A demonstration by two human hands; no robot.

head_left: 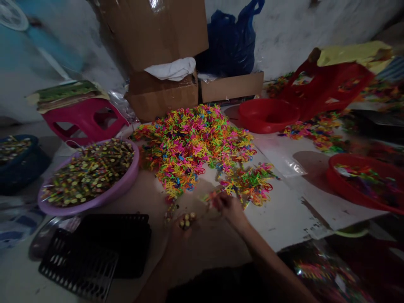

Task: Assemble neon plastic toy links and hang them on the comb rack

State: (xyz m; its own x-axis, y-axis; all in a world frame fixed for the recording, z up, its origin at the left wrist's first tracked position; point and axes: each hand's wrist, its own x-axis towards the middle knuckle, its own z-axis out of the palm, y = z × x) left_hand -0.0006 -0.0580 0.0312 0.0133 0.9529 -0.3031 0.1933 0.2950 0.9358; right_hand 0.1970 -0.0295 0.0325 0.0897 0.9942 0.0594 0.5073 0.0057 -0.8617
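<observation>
My left hand (180,232) is closed round a bunch of small tubes (187,219) whose pale round ends point up. To its right, my right hand (232,209) is closed, its fingertips pinching small bright plastic pieces (211,198); blur hides their exact shape and number. Just beyond both hands spreads a large heap of looped plastic pieces (195,143) in yellow, pink, green, orange and blue. A few striped sticks (170,210) lie beside my left hand. At the left, a lilac basin (136,162) is heaped with similar tubes with round ends.
Black slotted trays (126,244) lie at lower left, near a dark blue tub (31,166). Red basins (268,115) stand at the right. Cardboard boxes (164,99) and a blue bag (232,46) back the heap. A pink stool (85,120) and red stool (344,80) flank it.
</observation>
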